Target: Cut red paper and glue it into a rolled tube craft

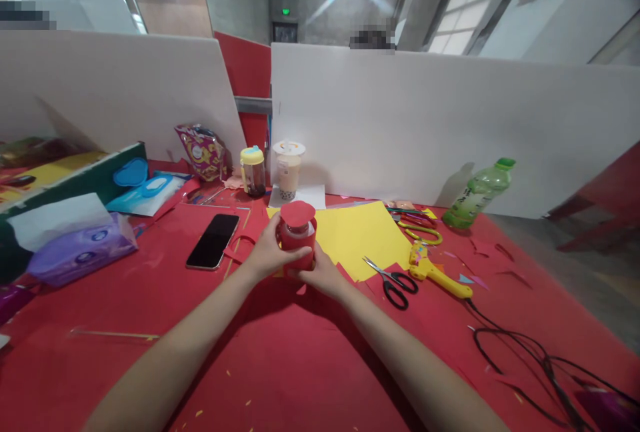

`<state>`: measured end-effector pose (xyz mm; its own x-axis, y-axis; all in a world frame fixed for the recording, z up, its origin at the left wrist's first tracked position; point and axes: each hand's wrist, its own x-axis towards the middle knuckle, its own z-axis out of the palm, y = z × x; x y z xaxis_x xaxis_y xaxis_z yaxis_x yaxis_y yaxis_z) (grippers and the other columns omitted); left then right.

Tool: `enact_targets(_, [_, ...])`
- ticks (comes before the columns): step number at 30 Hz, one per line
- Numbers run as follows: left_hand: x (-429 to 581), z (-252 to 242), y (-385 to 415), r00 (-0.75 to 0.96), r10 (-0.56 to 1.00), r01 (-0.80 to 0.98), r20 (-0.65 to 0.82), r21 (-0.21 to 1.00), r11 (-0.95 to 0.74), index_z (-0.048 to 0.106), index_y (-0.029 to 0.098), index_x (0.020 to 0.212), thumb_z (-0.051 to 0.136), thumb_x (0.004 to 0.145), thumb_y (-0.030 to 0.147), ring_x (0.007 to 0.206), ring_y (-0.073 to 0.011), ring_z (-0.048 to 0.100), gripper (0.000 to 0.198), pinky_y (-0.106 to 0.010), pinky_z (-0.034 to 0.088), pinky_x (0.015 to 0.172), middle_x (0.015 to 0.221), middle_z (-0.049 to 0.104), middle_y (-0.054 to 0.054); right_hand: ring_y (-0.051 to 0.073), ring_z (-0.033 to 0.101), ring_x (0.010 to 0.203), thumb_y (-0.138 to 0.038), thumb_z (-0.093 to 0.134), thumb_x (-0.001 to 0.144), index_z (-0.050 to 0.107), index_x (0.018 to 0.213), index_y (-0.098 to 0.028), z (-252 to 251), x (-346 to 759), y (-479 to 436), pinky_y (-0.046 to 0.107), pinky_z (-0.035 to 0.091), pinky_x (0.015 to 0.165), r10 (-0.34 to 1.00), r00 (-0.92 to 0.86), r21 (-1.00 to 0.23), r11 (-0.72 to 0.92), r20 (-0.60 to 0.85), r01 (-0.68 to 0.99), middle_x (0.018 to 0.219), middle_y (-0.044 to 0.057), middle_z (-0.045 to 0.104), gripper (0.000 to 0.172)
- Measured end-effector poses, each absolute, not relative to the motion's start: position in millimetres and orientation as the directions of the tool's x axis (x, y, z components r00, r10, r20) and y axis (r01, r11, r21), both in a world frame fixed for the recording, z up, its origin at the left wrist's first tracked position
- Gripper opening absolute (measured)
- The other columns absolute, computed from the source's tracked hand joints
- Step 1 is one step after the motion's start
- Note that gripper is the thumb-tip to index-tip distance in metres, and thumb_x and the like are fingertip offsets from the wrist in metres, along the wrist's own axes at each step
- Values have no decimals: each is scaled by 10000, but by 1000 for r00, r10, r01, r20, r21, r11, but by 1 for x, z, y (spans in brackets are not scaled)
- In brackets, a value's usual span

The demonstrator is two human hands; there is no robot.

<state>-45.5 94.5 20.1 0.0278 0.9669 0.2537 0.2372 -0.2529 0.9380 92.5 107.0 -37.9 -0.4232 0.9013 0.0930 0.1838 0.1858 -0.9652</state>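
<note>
Both my hands are wrapped round a small bottle or jar (299,237) covered in red paper, with a round red paper disc (298,213) on its top. My left hand (273,250) grips its left side, the thumb across the front. Lower on the right side, my right hand (320,274) holds it near the base. The bottle looks upright. Behind it lies a yellow paper sheet (367,235). Black-handled scissors (393,282) rest to the right of my right hand, and a phone (213,241) lies left of my left hand.
A yellow glue gun (437,272) with a black cord (520,337) lies at right. A green bottle (479,195) stands farther back. A milk tea cup (289,172) and a yellow-lidded bottle (253,172) stand before the white partition (425,125). A purple tissue pack (85,249) sits left.
</note>
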Motion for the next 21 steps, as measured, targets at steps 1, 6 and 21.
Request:
enact_targets(1, [-45,20,94,32,962,243,272,931,-271,425,184,1107,710,554,285,1028,-258,540,630,-389,444,863,1109,569,-100,226,534,1002,-274,680,600,425,1110,-221,-34,92,106,391,444,841,896,-421,-967,217,142,136,1103,73,553,572])
enact_targets(6, [-41,17,94,36,945,203,326,923,-326,443,164,1083,706,553,273,1013,-244,546,602,-355,442,865,1073,581,-91,207,494,1077,-225,671,602,270,1208,-206,-19,85,105,348,404,916,889,-338,-946,322,310,-22,1195,99,478,727])
enact_targets(21, [-37,-16,99,-178,975,75,133,990,-121,511,135,981,668,576,331,874,-256,606,476,-366,492,758,983,625,-124,212,497,1067,-249,650,640,183,1244,-254,-48,84,105,381,425,891,887,-393,-955,291,244,64,1197,105,444,763])
